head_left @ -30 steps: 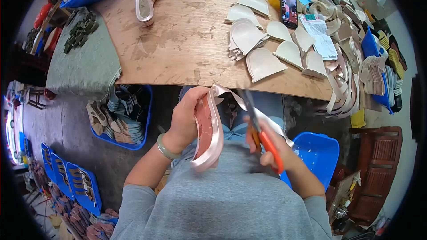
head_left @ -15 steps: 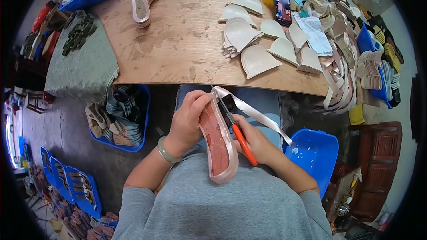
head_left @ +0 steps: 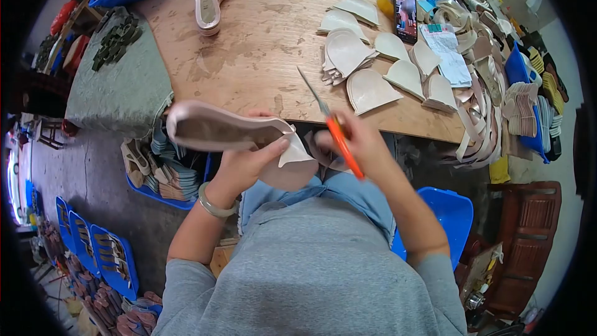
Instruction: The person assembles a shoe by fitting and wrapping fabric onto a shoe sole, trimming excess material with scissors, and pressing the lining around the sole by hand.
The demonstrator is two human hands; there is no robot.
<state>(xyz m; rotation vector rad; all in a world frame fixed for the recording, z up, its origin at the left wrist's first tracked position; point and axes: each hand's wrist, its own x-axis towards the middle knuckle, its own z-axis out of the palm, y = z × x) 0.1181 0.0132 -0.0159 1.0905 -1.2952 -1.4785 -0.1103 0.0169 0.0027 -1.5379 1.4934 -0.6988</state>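
My left hand (head_left: 245, 165) grips a shoe insole (head_left: 214, 123) with a shiny pink wrapped edge, held flat and pointing left, just in front of the table edge. The thumb presses near its right end, where a white flap of strip (head_left: 293, 149) sticks out. Below that end hangs a rounded pink piece (head_left: 287, 174). My right hand (head_left: 367, 140) is closed on scissors (head_left: 342, 146) with orange handles. Their blades point up and away over the table, apart from the insole. Beneath the right fingers, a pale strip is partly hidden and blurred.
Stacks of rounded pink pieces (head_left: 348, 53) lie on the wooden table (head_left: 249, 68), near a phone (head_left: 405, 15), a paper (head_left: 446, 53) and hanging strips (head_left: 476, 118). Insoles (head_left: 208, 9) are stacked at the back left. A blue bin (head_left: 444, 211) stands at my right.
The insole has turned from upright with its reddish underside showing to lying sideways, toward the left. The scissors have moved up and away from it. The long strip no longer trails toward the blue bin.
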